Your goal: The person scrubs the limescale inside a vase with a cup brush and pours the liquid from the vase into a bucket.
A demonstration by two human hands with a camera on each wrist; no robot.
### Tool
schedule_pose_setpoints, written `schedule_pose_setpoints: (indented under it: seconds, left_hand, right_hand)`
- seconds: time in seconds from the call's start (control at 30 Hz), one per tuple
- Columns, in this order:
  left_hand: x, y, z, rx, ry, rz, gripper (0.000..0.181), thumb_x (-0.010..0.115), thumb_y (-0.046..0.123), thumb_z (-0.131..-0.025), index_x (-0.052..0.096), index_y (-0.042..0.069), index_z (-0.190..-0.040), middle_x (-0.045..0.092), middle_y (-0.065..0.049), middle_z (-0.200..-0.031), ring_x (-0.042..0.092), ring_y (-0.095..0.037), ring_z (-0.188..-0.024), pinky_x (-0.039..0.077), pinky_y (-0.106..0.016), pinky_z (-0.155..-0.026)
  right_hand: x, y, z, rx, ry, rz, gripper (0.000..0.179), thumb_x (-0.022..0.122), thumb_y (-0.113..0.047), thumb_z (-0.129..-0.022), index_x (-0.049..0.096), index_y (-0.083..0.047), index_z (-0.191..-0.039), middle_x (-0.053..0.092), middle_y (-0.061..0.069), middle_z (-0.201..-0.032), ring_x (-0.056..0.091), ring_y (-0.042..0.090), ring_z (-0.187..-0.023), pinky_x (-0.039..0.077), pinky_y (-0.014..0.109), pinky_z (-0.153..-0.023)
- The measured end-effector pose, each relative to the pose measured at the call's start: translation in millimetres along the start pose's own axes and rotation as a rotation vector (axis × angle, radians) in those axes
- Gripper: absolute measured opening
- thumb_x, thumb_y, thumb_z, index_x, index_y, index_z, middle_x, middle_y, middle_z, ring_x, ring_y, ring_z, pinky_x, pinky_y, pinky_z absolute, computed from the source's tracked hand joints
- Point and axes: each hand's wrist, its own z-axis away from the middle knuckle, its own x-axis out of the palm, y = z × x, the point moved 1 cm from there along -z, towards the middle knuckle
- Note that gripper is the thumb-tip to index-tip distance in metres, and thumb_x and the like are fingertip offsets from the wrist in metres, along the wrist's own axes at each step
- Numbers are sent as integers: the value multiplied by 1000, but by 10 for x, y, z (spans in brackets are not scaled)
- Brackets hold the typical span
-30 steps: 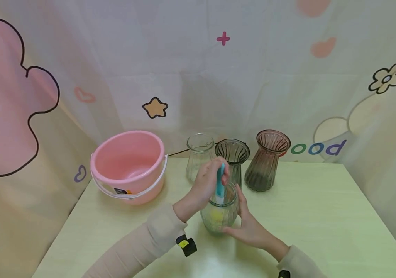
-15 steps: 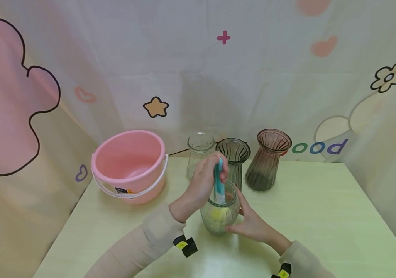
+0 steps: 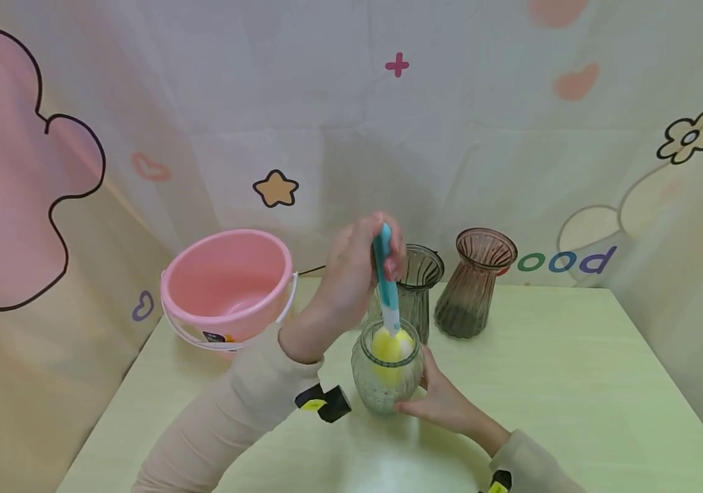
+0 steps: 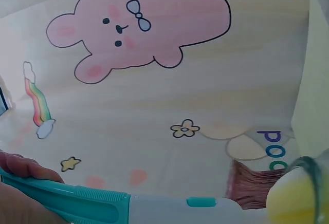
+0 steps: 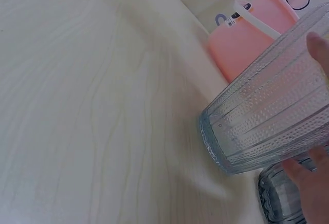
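Note:
In the head view my left hand (image 3: 351,270) grips the teal handle of a bottle brush (image 3: 389,296). The brush's yellow sponge head (image 3: 390,347) sits at the mouth of a ribbed clear glass vase (image 3: 382,394), partly inside. On the vase's right side, my right hand (image 3: 447,404) holds the glass, thumb toward the front. From the left wrist, the brush's teal and white handle (image 4: 92,203) runs across the bottom to the blurred yellow sponge (image 4: 290,198). Tilted in the right wrist view, the vase (image 5: 267,106) has fingers (image 5: 308,183) along its side.
At the left stands a pink bucket (image 3: 228,274) with a white handle. Behind the vase are a dark grey glass vase (image 3: 416,301) and a reddish-grey one (image 3: 469,294); my left hand mostly hides another clear vase. A printed curtain (image 3: 481,150) hangs behind the table (image 3: 561,370).
My left hand has risen with the brush, drawing its sponge from deep in the vase up to the mouth. The right hand stays at the vase's side.

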Motion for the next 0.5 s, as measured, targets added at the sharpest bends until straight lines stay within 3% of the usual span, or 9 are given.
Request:
schedule_pose_setpoints:
  seconds: [0.2,0.3,0.4,0.5]
  left_hand:
    - [-87,-572,131,-175,40,-145,33,28,19,-95,45,9,-69,40,1,-58,37,-14,-53,34,-25,-52]
    - [-120,-823,232,-220,29,-205,34,27,20,-96,46,6,-72,42,0,-62,39,-13,-56,35,-24,-53]
    - [-133,-932,278,-203,28,-213,34,28,23,-95,46,5,-72,42,0,-63,39,-14,-56,35,-24,-53]
    - [-123,-914,280,-183,22,-211,34,29,27,-94,46,7,-72,41,0,-63,39,-14,-55,35,-24,-53]
  right_hand:
    - [23,12,9,-1,48,40,104,80,-20,-69,8,-17,-144,32,8,-142,31,28,-132,31,51,-103]
    - [42,18,15,-6,64,62,103,80,-20,-70,9,-17,-144,34,9,-140,34,29,-129,35,51,-101]
    - [54,15,14,-20,72,77,105,80,-22,-69,7,-20,-145,34,9,-140,35,28,-128,37,51,-99]
    - [50,11,13,-32,83,86,107,81,-23,-68,7,-23,-145,35,6,-139,36,25,-127,38,50,-97]
